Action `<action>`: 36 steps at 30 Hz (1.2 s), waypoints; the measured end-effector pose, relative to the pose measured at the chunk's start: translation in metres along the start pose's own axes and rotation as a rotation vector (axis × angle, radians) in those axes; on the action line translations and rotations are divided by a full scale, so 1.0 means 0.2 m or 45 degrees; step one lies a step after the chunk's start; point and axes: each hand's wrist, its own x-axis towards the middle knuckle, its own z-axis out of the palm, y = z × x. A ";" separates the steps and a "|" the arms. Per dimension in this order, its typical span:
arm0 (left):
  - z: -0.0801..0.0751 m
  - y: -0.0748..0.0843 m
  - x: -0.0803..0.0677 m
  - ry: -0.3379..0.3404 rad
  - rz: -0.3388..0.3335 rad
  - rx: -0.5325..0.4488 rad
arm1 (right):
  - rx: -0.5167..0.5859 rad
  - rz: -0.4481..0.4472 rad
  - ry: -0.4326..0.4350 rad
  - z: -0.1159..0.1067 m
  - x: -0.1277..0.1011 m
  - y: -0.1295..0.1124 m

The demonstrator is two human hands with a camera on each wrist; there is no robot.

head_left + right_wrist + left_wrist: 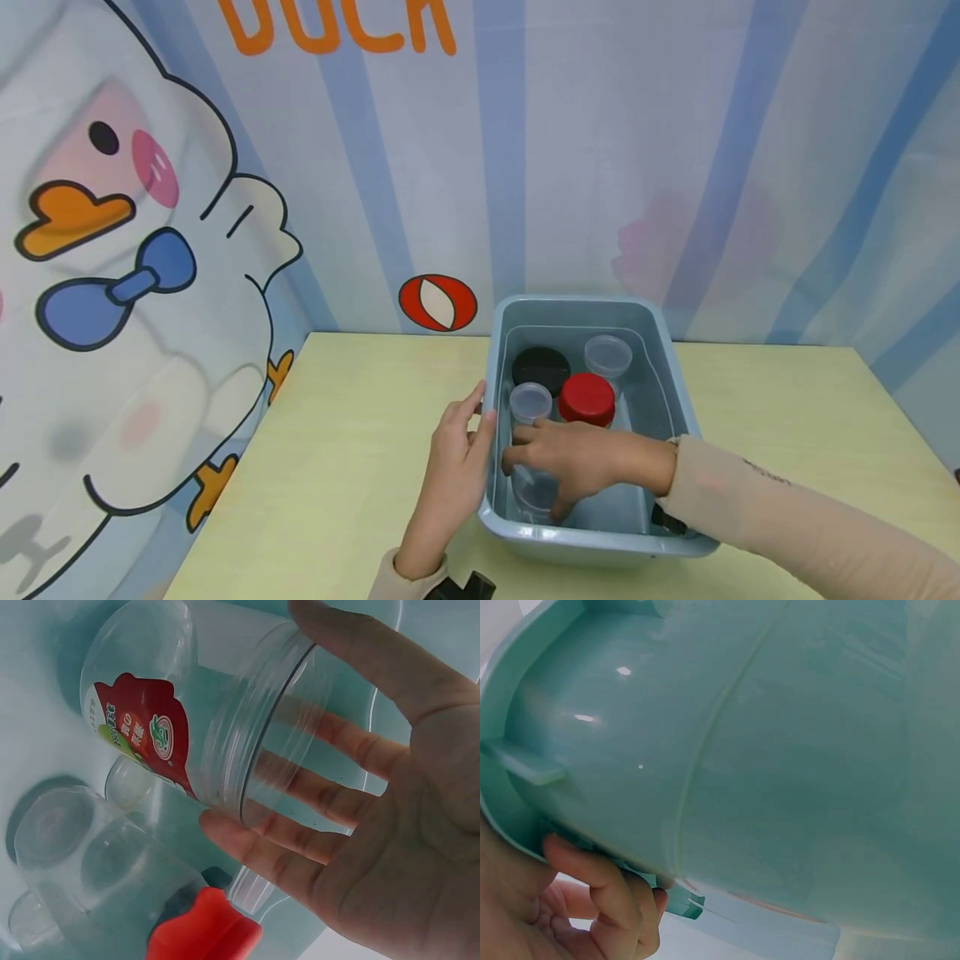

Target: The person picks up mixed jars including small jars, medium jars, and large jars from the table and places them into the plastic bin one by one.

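Right hand (581, 458) is inside the grey-blue plastic tub (675, 375), fingers (300, 855) curled round a lidless clear jar (195, 720) with a red label, lying at the tub's near-left corner. Left hand (457, 458) braces the tub's outer left wall, fingers (607, 892) hooked under the rim. Red-lidded jar (587, 398), black-lidded jar (541, 367) and two clear containers (531, 402) sit behind. Judged: jar gripped, not yet lifted out; the others untouched. Tub stands on the pale worktop (352, 417).
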 end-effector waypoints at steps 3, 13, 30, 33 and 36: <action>0.00 0.00 0.00 0.001 0.001 0.000 | 0.001 0.014 -0.008 0.00 0.00 0.00; 0.00 0.00 0.00 -0.003 0.007 0.006 | 0.016 0.057 -0.028 0.02 0.01 0.01; 0.00 0.00 0.00 0.010 -0.002 0.028 | 0.010 0.088 -0.063 0.05 0.02 0.01; 0.00 0.00 0.00 0.011 -0.008 0.035 | 0.029 0.090 -0.074 0.05 0.03 0.02; 0.00 0.01 0.00 0.011 -0.010 0.041 | 0.029 0.089 -0.076 0.06 0.03 0.02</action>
